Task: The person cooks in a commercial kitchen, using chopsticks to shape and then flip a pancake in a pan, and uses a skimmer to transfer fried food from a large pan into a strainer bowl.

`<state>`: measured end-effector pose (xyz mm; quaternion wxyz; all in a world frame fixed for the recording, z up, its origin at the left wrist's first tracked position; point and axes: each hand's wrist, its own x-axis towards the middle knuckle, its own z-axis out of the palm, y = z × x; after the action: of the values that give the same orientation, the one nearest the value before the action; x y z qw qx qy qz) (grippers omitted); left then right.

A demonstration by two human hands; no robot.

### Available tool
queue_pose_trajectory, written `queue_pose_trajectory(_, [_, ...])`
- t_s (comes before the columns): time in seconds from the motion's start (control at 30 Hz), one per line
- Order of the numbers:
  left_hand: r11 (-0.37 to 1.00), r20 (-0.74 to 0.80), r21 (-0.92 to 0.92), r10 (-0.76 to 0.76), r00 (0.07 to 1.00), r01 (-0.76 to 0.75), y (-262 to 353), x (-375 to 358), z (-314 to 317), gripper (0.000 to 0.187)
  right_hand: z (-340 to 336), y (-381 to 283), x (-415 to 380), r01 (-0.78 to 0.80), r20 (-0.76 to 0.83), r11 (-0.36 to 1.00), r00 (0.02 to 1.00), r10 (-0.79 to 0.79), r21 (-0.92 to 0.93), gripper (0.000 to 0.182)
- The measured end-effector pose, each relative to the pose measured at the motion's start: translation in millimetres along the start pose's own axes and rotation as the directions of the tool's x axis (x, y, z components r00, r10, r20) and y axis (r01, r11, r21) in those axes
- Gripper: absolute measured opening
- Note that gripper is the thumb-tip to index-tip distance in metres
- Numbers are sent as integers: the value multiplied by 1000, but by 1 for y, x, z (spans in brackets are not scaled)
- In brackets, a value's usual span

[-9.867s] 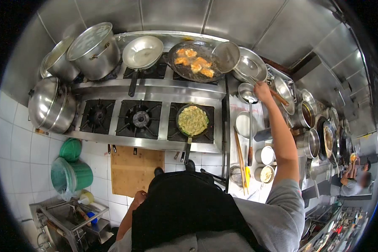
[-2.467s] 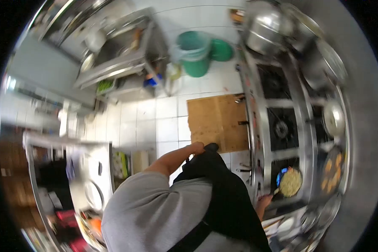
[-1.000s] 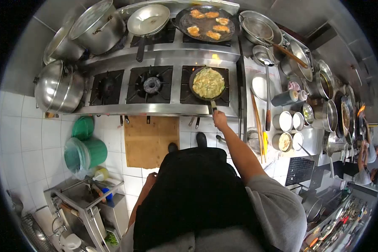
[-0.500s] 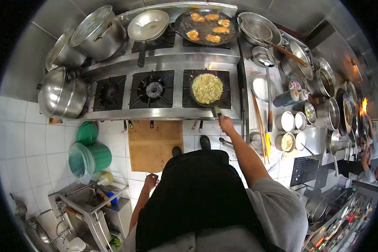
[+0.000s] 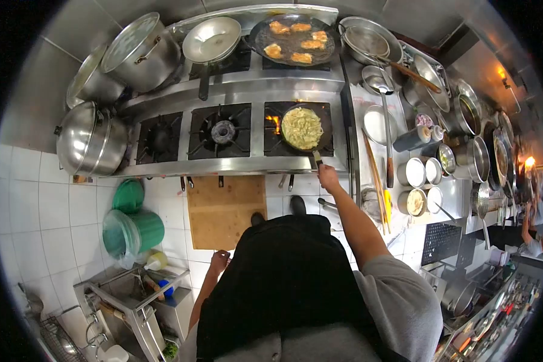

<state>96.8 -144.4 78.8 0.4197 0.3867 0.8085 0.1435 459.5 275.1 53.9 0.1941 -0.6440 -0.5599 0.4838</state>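
Note:
My right hand (image 5: 328,177) is wrapped round the handle (image 5: 317,158) of a frying pan on the front right burner. Pale yellow, lumpy food (image 5: 302,128) fills the pan almost to its rim. An orange flame (image 5: 275,123) licks up from the burner at the pan's left side. Down beside the black apron (image 5: 283,271), my left hand (image 5: 220,260) hangs with its fingers loosely curled, and nothing shows in it.
Behind, a wide black pan (image 5: 292,41) holds several orange-brown pieces. An inverted-looking metal pan (image 5: 212,40) stands to its left. White containers (image 5: 412,172) and a sauce bottle (image 5: 411,139) crowd the right counter. A green bin (image 5: 146,229) stands at left; another person (image 5: 532,244) works far right.
My right hand has shifted the frying pan slightly to the right on the burner. More flame shows at its left side. My left hand stays low beside the apron.

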Motion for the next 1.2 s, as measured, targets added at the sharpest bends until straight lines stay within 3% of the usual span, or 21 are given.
queue_pose_trajectory(0.07, [1000, 0, -11, 8, 1000, -8, 9, -1, -6, 26, 3, -20, -3, -71, -53, 997, 996, 70, -9, 40])
queue_pose_trajectory(0.1, [984, 94, -26, -174, 980, 177, 13, 3, -10, 20, 13, -13, 8, 21, -84, 998, 996, -26, -59, 40])
queue_pose_trajectory(0.17, [988, 100, -62, -137, 986, 144, 10, 3, -13, 17, 23, -3, 14, 245, -63, 958, 965, -256, -151, 36])
queue_pose_trajectory(0.2, [988, 107, -104, -102, 989, 114, 4, 4, -12, 14, 23, -3, 15, 243, -71, 958, 964, -256, -149, 36])
queue_pose_trajectory(0.27, [986, 119, -147, -63, 991, 81, 3, 10, -12, 11, 20, -12, 9, 4, 25, 994, 1000, -7, 114, 32])
queue_pose_trajectory(0.33, [997, 129, -34, -65, 989, 70, 0, 14, -12, 15, 13, -21, 5, -56, 58, 985, 997, 47, 164, 31])
queue_pose_trajectory(0.43, [991, 157, -129, 3, 988, 18, -66, 50, 11, 19, 2, -40, -7, -149, 127, 946, 985, 116, 289, 29])
queue_pose_trajectory(0.57, [999, 188, -28, -10, 982, 16, -28, 50, -6, 23, -4, -47, -13, -261, 217, 832, 961, 173, 490, 22])
queue_pose_trajectory(0.63, [958, 219, -249, -86, 972, 140, -18, 53, -11, 22, -9, -52, -17, -273, 227, 828, 957, 181, 489, 22])
queue_pose_trajectory(0.8, [991, 214, -124, -19, 977, 47, 44, 35, -36, 16, -6, -44, 2, -242, 288, 901, 947, 140, 360, 25])
queue_pose_trajectory(0.83, [991, 227, -129, -12, 974, 43, 41, 37, -37, 17, -5, -43, 0, -117, 152, 975, 984, 89, 190, 27])
queue_pose_trajectory(0.9, [991, 231, -128, 71, 970, -42, 20, 46, -32, 21, -4, -44, -3, 57, -108, 990, 992, -71, -131, 28])
queue_pose_trajectory(0.93, [985, 225, -120, 146, 963, -121, 29, 47, -37, 23, -10, -45, -5, 67, -121, 989, 989, -82, -129, 28])
queue_pose_trajectory(0.97, [1000, 181, 21, -22, 983, 18, 38, 43, -36, 28, -23, -45, -7, 252, -25, 889, 959, -283, -382, 27])
queue_pose_trajectory(1.0, [999, 187, -19, 31, 982, -28, -1, 64, -18, 29, -38, -45, -8, 415, 114, 693, 892, -437, -590, 25])
queue_pose_trajectory(1.03, [996, 192, -59, 83, 978, -73, -41, 85, 1, 30, -60, -46, -4, 411, 98, 690, 890, -446, -595, 25])
queue_pose_trajectory(1.1, [986, 196, -100, 153, 968, -136, -74, 105, 17, 32, -104, -51, 2, 763, 437, 407, 630, -642, -502, 18])
queue_pose_trajectory(1.13, [997, 209, -41, 71, 975, -64, -69, 104, 15, 32, -127, -78, -20, 696, 336, 712, 695, -635, -93, 15])
queue_pose_trajectory(1.17, [1000, 216, 18, -12, 976, 8, -65, 105, 14, 31, -147, -81, 0, 546, 432, 790, 806, -405, -279, 14])
queue_pose_trajectory(1.2, [1000, 217, 17, 6, 976, -10, -71, 109, 15, 31, -173, -99, 2, 607, 461, 716, 774, -433, -346, 14])
